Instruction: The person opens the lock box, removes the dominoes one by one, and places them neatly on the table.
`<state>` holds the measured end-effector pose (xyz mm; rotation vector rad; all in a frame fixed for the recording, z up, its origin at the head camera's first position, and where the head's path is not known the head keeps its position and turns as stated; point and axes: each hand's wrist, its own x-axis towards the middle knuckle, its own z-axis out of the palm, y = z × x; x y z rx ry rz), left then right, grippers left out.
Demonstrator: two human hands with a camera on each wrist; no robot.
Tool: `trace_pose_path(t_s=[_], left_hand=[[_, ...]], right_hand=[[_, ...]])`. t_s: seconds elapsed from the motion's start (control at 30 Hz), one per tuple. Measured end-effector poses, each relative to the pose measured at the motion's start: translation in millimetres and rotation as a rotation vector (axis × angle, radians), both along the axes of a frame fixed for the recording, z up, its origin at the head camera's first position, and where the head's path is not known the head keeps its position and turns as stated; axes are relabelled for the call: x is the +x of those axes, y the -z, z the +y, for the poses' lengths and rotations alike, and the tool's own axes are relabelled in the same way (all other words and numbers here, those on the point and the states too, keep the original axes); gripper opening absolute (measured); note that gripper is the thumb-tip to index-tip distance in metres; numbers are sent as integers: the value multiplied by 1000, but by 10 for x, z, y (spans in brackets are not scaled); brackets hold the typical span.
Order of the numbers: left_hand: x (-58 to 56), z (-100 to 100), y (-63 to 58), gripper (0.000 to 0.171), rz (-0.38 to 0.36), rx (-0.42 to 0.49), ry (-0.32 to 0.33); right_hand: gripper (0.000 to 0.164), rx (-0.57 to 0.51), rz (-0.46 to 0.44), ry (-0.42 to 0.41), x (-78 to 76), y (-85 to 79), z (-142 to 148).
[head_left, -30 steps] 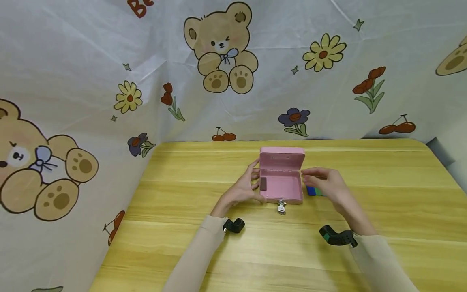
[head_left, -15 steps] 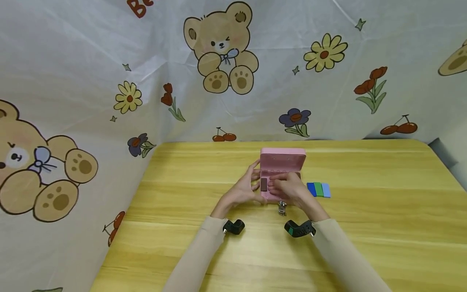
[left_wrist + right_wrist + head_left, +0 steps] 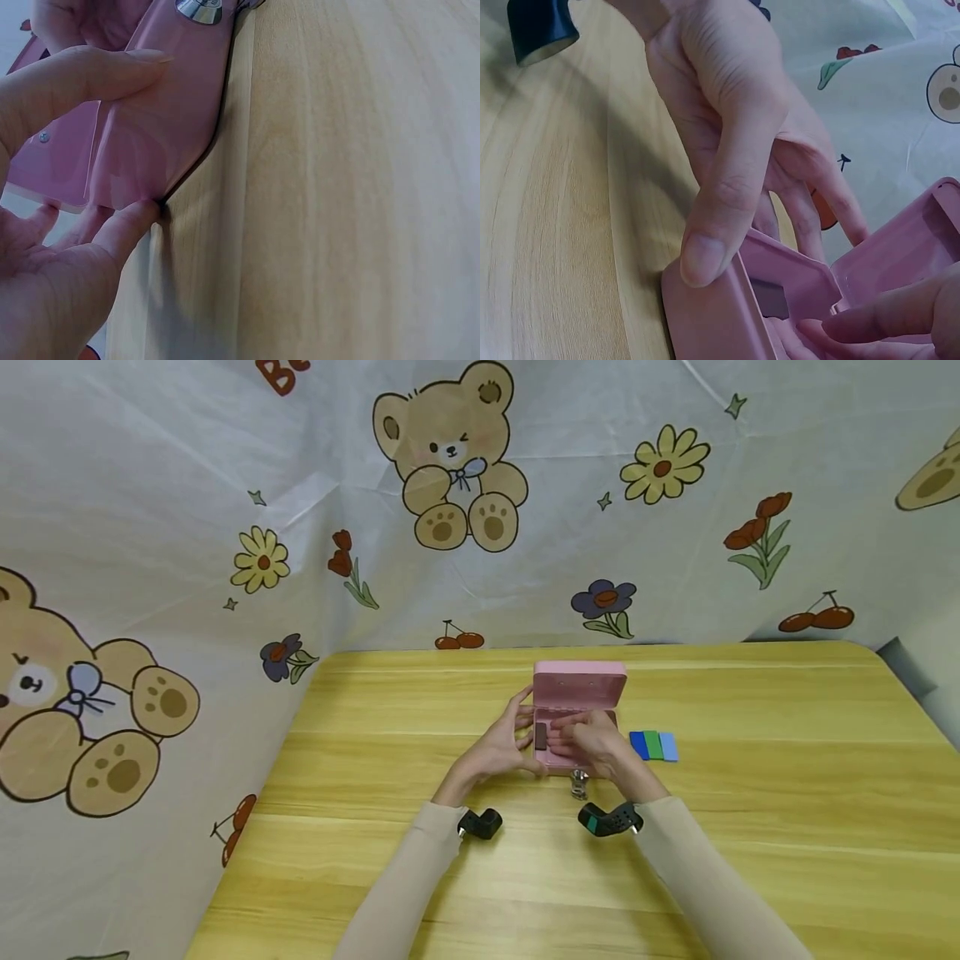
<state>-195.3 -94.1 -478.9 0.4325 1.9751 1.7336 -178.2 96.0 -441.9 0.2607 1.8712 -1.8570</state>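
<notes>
A pink metal box [image 3: 576, 681] stands on the table with its lid raised. My left hand [image 3: 495, 750] grips its left end, thumb on the front wall and fingers along the side. Inside the box is my right hand [image 3: 596, 743], its fingers extended leftward. A small dark brown block [image 3: 541, 736] sits against the left inner wall, near the right fingertips; the right wrist view shows this block [image 3: 769, 298] too. I see nothing between the right fingers. From the front of the box hangs a metal lock with what looks like a key [image 3: 579, 783].
Right of the box, dark blue, green and light blue tiles [image 3: 653, 746] lie side by side on the wooden table [image 3: 787, 827]. Behind and to the left hangs a white cloth [image 3: 420, 602] printed with bears and flowers.
My right hand has moved left from beside the box into it, uncovering the coloured tiles. My left hand keeps its grip on the box.
</notes>
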Motion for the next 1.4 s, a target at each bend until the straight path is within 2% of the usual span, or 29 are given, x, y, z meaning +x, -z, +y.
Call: trace_pose_path(t_s=[0.3, 0.6, 0.8, 1.03, 1.27, 1.4], left_hand=[[-24, -6, 10, 140, -4, -8, -2], [-27, 2, 10, 140, 0, -4, 11], [-21, -1, 2, 138, 4, 1, 15], [-38, 2, -10, 138, 6, 7, 18], [-18, 2, -8, 137, 2, 5, 6], [2, 1, 8, 137, -4, 4, 6]], right_hand=[[42, -6, 33, 24, 36, -45, -3], [39, -14, 36, 66, -2, 22, -20], [37, 83, 48, 54, -61, 61, -81], [32, 273, 84, 35, -113, 88, -120], [30, 283, 118, 60, -101, 134, -138], [31, 198, 128, 101, -52, 152, -123]])
